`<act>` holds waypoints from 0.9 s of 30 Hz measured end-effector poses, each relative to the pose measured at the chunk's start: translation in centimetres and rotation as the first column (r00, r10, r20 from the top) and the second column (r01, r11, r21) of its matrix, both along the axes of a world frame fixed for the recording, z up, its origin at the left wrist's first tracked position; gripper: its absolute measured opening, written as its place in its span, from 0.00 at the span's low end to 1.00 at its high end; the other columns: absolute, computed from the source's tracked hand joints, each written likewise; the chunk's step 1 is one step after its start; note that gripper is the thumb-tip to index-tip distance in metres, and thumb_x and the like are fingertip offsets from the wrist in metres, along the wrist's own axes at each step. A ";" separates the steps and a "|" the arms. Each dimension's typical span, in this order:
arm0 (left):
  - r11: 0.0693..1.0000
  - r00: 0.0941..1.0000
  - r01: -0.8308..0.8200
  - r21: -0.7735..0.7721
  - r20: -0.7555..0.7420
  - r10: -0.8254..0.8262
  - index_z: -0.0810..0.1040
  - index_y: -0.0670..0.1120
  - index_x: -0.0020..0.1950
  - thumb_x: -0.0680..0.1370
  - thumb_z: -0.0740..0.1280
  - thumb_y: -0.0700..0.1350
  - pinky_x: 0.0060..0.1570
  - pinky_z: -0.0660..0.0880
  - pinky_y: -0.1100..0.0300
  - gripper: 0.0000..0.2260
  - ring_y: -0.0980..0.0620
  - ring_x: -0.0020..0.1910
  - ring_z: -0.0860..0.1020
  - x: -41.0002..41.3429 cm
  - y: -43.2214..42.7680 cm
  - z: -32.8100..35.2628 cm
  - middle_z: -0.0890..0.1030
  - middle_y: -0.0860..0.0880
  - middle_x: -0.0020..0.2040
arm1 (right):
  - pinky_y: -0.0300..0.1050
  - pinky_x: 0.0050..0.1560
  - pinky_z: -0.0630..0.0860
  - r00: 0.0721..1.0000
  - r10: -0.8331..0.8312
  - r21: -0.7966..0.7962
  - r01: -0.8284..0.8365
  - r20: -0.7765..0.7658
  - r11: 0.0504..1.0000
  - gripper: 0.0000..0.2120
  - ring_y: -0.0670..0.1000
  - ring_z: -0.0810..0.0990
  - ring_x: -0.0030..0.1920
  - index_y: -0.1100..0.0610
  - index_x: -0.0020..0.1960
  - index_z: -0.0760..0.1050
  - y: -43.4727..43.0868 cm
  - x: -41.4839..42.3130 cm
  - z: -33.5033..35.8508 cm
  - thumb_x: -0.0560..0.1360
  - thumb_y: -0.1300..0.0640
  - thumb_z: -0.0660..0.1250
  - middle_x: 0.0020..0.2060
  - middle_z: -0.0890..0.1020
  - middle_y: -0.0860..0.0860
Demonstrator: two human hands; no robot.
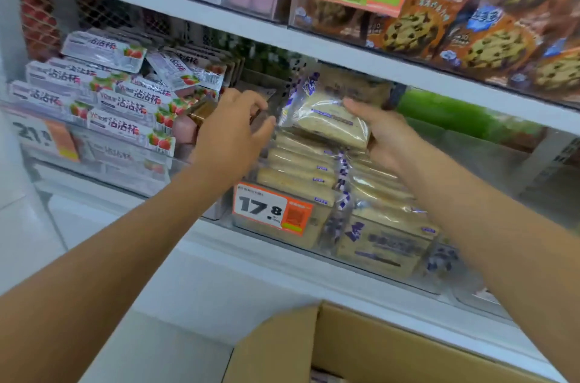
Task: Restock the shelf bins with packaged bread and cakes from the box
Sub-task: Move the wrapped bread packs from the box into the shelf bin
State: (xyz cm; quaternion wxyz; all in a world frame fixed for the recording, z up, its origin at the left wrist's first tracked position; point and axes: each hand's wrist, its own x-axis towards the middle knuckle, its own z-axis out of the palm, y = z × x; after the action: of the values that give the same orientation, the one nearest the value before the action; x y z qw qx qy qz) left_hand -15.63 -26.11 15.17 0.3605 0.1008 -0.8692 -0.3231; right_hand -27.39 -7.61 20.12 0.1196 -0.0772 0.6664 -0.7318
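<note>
With the right grip (383,137), clamped from beneath on a clear-wrapped pale bread packet with purple print (326,120), held just above the stacked packets (301,169) in the clear plastic shelf bin (320,238). With the left grip (232,131), fingers curled by that bin's left wall; cannot tell whether closed on anything. Nearest, below the white shelf's (251,260) front edge, an open brown cardboard box (361,348). On the bin's front, an orange-and-white price tag reading 17.8 (266,210). Farther left, white strawberry-printed packets (125,106). Farthest, on the upper shelf (282,37), orange chocolate-chip cookie packs (470,37).
</note>
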 end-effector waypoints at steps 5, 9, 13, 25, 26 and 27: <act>0.999 0.996 0.008 0.049 -0.086 -0.004 0.76 0.50 0.52 0.79 0.66 0.52 0.45 0.72 0.55 0.07 0.52 0.45 0.74 -0.7 -0.6 -1.3 0.75 0.50 0.50 | 0.45 0.50 0.77 0.978 -0.181 0.272 0.202 -0.100 0.941 0.36 0.55 0.75 0.63 0.63 0.69 0.70 -4.7 -2.6 -1.5 0.67 0.47 0.78 0.65 0.76 0.53; 0.999 0.994 0.027 0.047 -0.108 -0.022 0.77 0.49 0.52 0.79 0.66 0.53 0.48 0.74 0.54 0.09 0.53 0.47 0.74 -0.7 -0.8 -1.3 0.75 0.50 0.52 | 0.44 0.66 0.69 0.966 -0.206 0.248 0.240 -0.155 0.939 0.41 0.54 0.73 0.66 0.62 0.71 0.67 -5.5 -3.4 -2.1 0.66 0.44 0.78 0.68 0.74 0.53; 0.999 0.993 0.015 0.049 -0.114 -0.009 0.77 0.49 0.53 0.78 0.66 0.54 0.50 0.74 0.53 0.10 0.53 0.48 0.74 -0.5 -0.6 -1.3 0.74 0.50 0.52 | 0.38 0.56 0.68 0.958 -0.183 0.338 0.252 -0.222 0.907 0.34 0.51 0.73 0.54 0.60 0.69 0.70 -5.3 -3.2 -2.2 0.70 0.44 0.75 0.62 0.76 0.51; 0.998 0.995 0.021 0.066 -0.100 -0.014 0.77 0.51 0.53 0.78 0.66 0.54 0.50 0.75 0.53 0.09 0.54 0.49 0.74 -0.5 -0.6 -1.2 0.74 0.51 0.53 | 0.56 0.76 0.39 0.432 0.548 0.668 0.652 -0.716 0.359 0.45 0.55 0.46 0.79 0.38 0.78 0.45 -4.0 -4.6 -2.7 0.71 0.36 0.69 0.79 0.50 0.50; 0.998 0.995 0.022 0.063 -0.103 -0.016 0.77 0.51 0.54 0.78 0.66 0.54 0.50 0.75 0.53 0.09 0.53 0.49 0.75 -0.5 -0.6 -1.3 0.74 0.51 0.53 | 0.57 0.76 0.38 0.442 0.531 0.664 0.658 -0.723 0.356 0.44 0.55 0.46 0.79 0.38 0.78 0.45 -4.2 -4.5 -2.9 0.71 0.37 0.69 0.79 0.50 0.51; 0.998 0.994 0.022 0.059 -0.106 -0.016 0.77 0.50 0.54 0.78 0.66 0.54 0.50 0.75 0.53 0.10 0.53 0.49 0.75 -0.6 -0.6 -1.3 0.74 0.51 0.53 | 0.58 0.75 0.36 0.450 0.520 0.661 0.666 -0.726 0.347 0.44 0.56 0.45 0.79 0.38 0.78 0.44 -4.4 -4.4 -3.1 0.72 0.37 0.69 0.79 0.49 0.52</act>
State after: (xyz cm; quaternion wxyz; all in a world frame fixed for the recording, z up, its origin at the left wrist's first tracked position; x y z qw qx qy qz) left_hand -16.22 -26.72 13.88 0.3999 0.0861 -0.8397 -0.3571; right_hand -31.83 -11.97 16.99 -0.2698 -0.3243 0.9052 -0.0514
